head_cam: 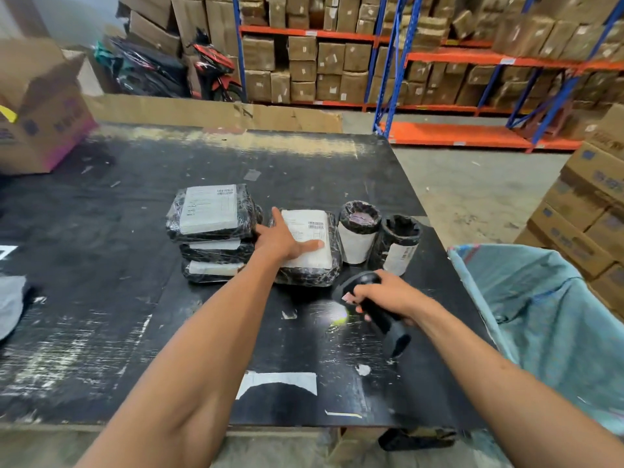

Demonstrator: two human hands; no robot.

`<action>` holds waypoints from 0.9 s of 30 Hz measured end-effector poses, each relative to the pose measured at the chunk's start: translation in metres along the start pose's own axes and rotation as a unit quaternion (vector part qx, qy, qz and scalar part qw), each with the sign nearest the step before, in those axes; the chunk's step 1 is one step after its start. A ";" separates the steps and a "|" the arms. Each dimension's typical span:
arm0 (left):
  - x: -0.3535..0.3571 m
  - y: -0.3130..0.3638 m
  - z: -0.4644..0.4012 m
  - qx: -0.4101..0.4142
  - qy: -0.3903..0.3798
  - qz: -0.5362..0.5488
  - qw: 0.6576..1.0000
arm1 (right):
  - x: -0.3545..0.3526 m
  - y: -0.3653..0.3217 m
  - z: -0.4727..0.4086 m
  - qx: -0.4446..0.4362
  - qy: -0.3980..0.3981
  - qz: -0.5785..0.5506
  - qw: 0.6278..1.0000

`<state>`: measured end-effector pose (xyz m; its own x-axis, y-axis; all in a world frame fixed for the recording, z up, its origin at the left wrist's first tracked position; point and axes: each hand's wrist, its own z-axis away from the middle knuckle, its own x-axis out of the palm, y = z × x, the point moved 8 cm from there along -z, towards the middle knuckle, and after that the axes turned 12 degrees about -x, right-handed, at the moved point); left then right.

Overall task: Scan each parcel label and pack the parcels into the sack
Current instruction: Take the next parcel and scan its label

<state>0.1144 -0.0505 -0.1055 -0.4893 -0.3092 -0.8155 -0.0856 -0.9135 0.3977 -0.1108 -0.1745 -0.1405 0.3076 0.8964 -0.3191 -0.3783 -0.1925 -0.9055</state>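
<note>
A flat black-wrapped parcel (pixel 312 265) with a white label lies mid-table. My left hand (pixel 282 239) rests flat on its label, fingers spread, not gripping. To its left stands a stack of three similar parcels (pixel 211 231). Two upright cylindrical parcels (pixel 358 231) (pixel 400 246) stand to its right. My right hand (pixel 385 293) is closed around a black handheld scanner (pixel 374 305), just in front of the flat parcel; its light spot falls on the table (pixel 101 265), not on a label. The open blue-green sack (pixel 547 319) hangs at the table's right edge.
An open cardboard box (pixel 40 123) sits at the table's far left corner. A grey object (pixel 10 302) lies at the left edge. Stacked cartons (pixel 587 224) stand on the floor at right, beyond the sack. Racks of boxes (pixel 337 62) fill the background.
</note>
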 end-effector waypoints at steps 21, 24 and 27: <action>-0.005 -0.029 0.066 0.133 0.111 0.329 0.928 | -0.042 -0.120 0.020 -0.189 0.180 -0.045 0.964; -0.015 -0.039 0.071 0.134 0.118 0.364 0.914 | -0.033 -0.130 0.022 -0.206 0.173 -0.049 0.962; -0.019 -0.041 0.075 0.140 0.120 0.353 0.917 | -0.026 -0.141 0.026 -0.228 0.184 -0.025 0.956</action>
<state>0.0624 0.0126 -0.0744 -0.3061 -0.8779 -0.3681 -0.0570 -0.3691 0.9276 -0.0883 -0.1599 0.0029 0.6329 0.7248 -0.2723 0.0397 -0.3816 -0.9235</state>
